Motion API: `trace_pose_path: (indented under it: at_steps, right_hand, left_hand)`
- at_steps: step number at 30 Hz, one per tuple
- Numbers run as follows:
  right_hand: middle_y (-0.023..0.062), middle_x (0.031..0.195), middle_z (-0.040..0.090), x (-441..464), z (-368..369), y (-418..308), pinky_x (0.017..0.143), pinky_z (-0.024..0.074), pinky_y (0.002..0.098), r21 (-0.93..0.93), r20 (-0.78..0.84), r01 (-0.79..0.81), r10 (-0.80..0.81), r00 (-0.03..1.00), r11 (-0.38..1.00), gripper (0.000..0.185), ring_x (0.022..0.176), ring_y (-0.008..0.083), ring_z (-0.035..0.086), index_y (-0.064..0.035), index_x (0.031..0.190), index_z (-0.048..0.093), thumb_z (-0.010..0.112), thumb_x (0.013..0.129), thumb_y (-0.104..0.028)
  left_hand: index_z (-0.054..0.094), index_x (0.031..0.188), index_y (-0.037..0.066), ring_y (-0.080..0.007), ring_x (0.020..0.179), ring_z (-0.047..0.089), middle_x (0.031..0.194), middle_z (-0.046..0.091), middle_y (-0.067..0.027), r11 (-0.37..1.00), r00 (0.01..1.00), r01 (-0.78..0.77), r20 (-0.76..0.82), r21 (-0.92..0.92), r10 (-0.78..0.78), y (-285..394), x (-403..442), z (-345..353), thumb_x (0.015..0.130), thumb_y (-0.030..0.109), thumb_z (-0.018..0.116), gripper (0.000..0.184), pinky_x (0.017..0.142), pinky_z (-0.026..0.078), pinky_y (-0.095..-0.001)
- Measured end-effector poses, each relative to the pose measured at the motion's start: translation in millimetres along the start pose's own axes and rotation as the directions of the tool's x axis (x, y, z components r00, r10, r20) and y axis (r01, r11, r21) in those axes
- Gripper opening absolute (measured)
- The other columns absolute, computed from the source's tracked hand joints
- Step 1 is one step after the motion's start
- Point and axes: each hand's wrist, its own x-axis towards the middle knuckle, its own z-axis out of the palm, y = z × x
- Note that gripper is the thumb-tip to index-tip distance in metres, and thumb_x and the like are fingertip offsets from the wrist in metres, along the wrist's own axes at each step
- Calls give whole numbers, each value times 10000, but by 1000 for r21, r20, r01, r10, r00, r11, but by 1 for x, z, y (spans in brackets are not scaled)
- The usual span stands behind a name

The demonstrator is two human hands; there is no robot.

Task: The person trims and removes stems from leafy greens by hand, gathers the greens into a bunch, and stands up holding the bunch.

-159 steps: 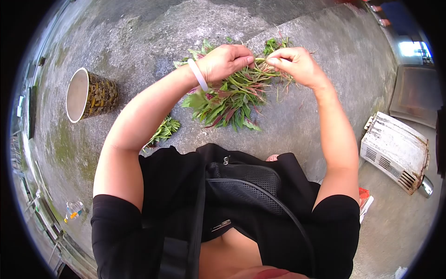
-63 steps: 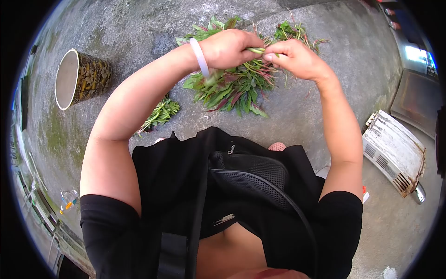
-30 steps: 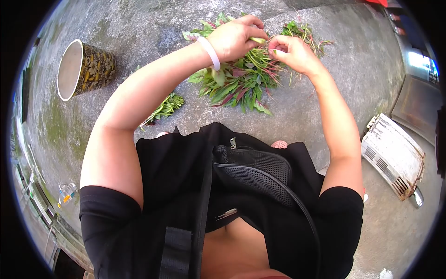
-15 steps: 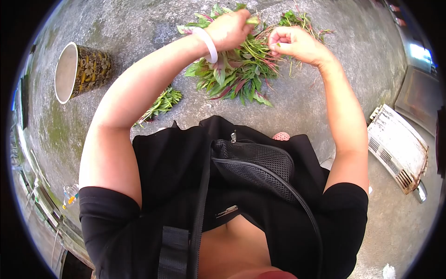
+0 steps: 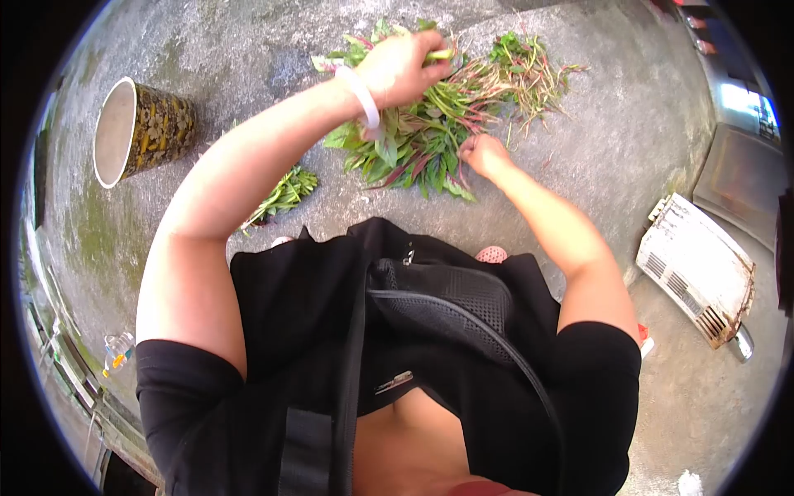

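Note:
A loose pile of amaranth greens point(image 5: 413, 145), green leaves with purple-red middles and reddish stems, lies on the concrete floor in front of me. My left hand point(image 5: 401, 68), with a white bangle on its wrist, is closed over the far side of the pile. Pale green amaranth stems point(image 5: 441, 55) stick out from its fingers. At the pile's right edge, my right hand point(image 5: 484, 155) has its fingers curled together against the stems; what they pinch is hidden. Thin reddish stems and roots point(image 5: 533, 78) lie scattered beyond it. A smaller bunch of greens point(image 5: 291, 188) rests below my left forearm.
A black-and-gold patterned bin point(image 5: 153, 136) lies at the left, its mouth turned sideways. To the right is a rusty white metal casing point(image 5: 699, 264) beside a grey panel point(image 5: 736, 169). A clear plastic bottle point(image 5: 118, 351) is at the lower left.
My right hand has come down and nearer to me, from above the stems to the pile's right edge. My left hand still grips the stems, shifted slightly.

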Motion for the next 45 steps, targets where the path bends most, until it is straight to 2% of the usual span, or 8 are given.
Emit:
trace_pose_path:
  at_steps: [8, 15, 18, 22, 30, 33, 38, 45]
  right_hand:
    - [7, 712, 588, -63, -118, -53, 600, 442, 229, 226, -183, 546, -515, 837, 807, 104, 646, 66, 522, -28, 883, 613, 594, 800, -87]
    - [12, 739, 602, -72, -152, -66, 617, 459, 227, 216, -170, 617, -594, 787, 756, 128, 683, 75, 552, -5, 923, 607, 565, 836, -88]
    - [88, 736, 641, -75, -142, -77, 626, 477, 278, 10, -183, 546, -535, 825, 838, 179, 669, 144, 603, -1, 934, 626, 550, 834, -128]
    - [190, 802, 629, -69, -130, -89, 675, 483, 348, -286, -410, 529, -601, 687, 799, 201, 729, 293, 622, -19, 940, 632, 545, 823, -157]
    - [35, 769, 605, -38, -165, -34, 651, 472, 260, 544, -262, 388, -288, 921, 744, 191, 692, 117, 549, -25, 975, 620, 578, 844, -158]
    - [100, 870, 618, -12, -135, -2, 751, 470, 360, -629, -753, -146, -552, 360, 763, 203, 807, 212, 574, -45, 971, 625, 614, 787, -131]
    - [134, 880, 591, 1, -52, -28, 847, 444, 396, -431, -248, 374, -506, 826, 822, 173, 910, 279, 555, -47, 887, 630, 593, 744, -137]
    - [136, 963, 586, -3, -62, -41, 860, 421, 401, -318, -242, 490, -569, 786, 812, 184, 978, 281, 528, -69, 926, 620, 535, 791, -159]
  left_hand:
    - [627, 965, 37, -291, 843, 593, 863, 610, -144, 949, 949, -315, 28, 15, 314, -14, 1, 9, 851, 222, 571, 224, 779, 462, -351]
    - [593, 1012, 28, -74, 626, 481, 663, 548, -50, 976, 899, 6, 428, -218, 90, 18, -2, -5, 907, 246, 500, 259, 605, 431, -250]
    - [596, 934, 32, -259, 690, 602, 763, 599, -133, 922, 915, -371, 211, 112, 343, 20, -3, -4, 820, 146, 534, 173, 643, 473, -373]
    - [575, 934, 49, -333, 763, 600, 784, 582, -162, 845, 974, -225, 124, 486, 188, 34, 1, -3, 755, 159, 540, 213, 688, 484, -426]
    - [637, 890, 54, -129, 815, 539, 845, 626, -60, 926, 949, 286, -59, -246, -309, -31, 27, -50, 852, 295, 561, 255, 777, 431, -303]
    - [632, 910, 43, -158, 792, 571, 845, 635, -75, 963, 962, 268, -44, -4, -268, -19, 15, -55, 840, 278, 585, 250, 758, 449, -319]
    - [639, 960, 42, -283, 818, 606, 885, 614, -149, 947, 945, 317, 71, 46, -320, -18, 12, -41, 792, 263, 633, 278, 757, 462, -345]
    - [648, 940, 51, -276, 842, 598, 898, 610, -132, 985, 993, 111, 33, 136, -116, -16, 9, -41, 809, 221, 611, 218, 763, 464, -352]
